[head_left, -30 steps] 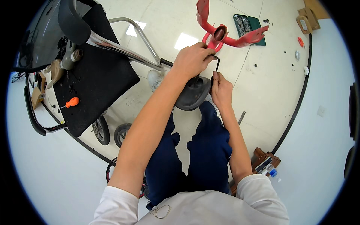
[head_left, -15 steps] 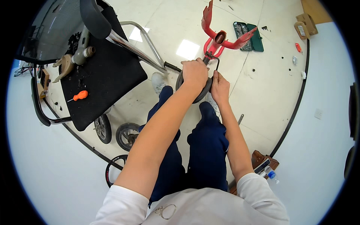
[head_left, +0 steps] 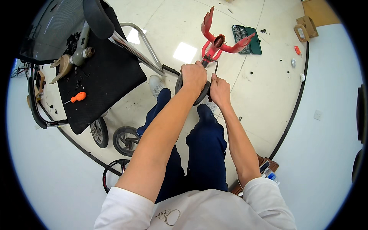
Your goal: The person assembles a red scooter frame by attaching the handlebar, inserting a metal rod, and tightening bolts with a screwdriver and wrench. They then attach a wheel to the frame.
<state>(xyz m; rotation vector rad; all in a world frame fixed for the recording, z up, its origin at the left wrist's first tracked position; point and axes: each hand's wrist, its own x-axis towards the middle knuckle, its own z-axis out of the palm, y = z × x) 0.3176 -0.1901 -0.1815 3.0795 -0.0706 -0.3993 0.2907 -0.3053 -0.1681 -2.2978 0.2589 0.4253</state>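
A red metal frame (head_left: 213,49) with two upswept prongs and an open tube end stands in front of me. From it a dark stem runs down toward a black wheel (head_left: 201,98) between my legs. My left hand (head_left: 194,78) is closed around the stem, just above the wheel; its fingertips are hidden. My right hand (head_left: 219,91) pinches the long arm of a black hex key (head_left: 216,66). The key's bent end meets the stem just below the red frame.
At left stands a chair (head_left: 103,71) bearing an orange-handled screwdriver (head_left: 79,97) and a grey-and-beige tube part (head_left: 78,53). Loose wheels (head_left: 125,140) lie by my left leg. An open green tool case (head_left: 253,40) and cardboard boxes (head_left: 306,27) sit farther off at right.
The view has shifted slightly, so most things sit a little farther left. Both hands keep their holds, and the hex key stays at the stem.
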